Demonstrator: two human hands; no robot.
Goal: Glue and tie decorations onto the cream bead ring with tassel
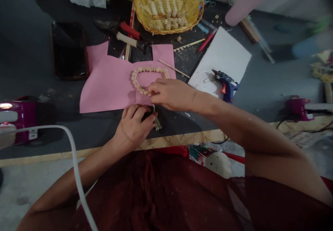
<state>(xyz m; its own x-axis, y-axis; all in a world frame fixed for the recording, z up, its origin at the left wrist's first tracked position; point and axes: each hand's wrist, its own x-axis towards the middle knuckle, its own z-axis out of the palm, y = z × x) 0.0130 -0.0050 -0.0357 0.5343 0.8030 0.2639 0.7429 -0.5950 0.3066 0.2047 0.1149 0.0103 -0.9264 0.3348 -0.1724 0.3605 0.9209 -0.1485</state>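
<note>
A loop of small pale beads or shell-like pieces [135, 82], which looks like a necklace or garland, rests on pink paper [106, 82]. My right hand [169, 94] is closed on the lower part of the loop, its fingertips pinched and partly hiding the strand. Just below, at the paper's front edge, my left hand [135, 123] is curled with thumb and fingers around the top of a pale green tassel [157, 122]. The tassel's strands hang out beside the thumb. Beyond my right hand, a thin wooden stick [174, 68] lies across the paper.
A yellow wicker basket [169, 2] with several pale pieces stands at the back. Pliers [127, 38] and a phone [69, 50] lie left of it. A blue glue gun [226, 85] sits on a white board [221, 54]. A white cable [74, 151] crosses the left foreground.
</note>
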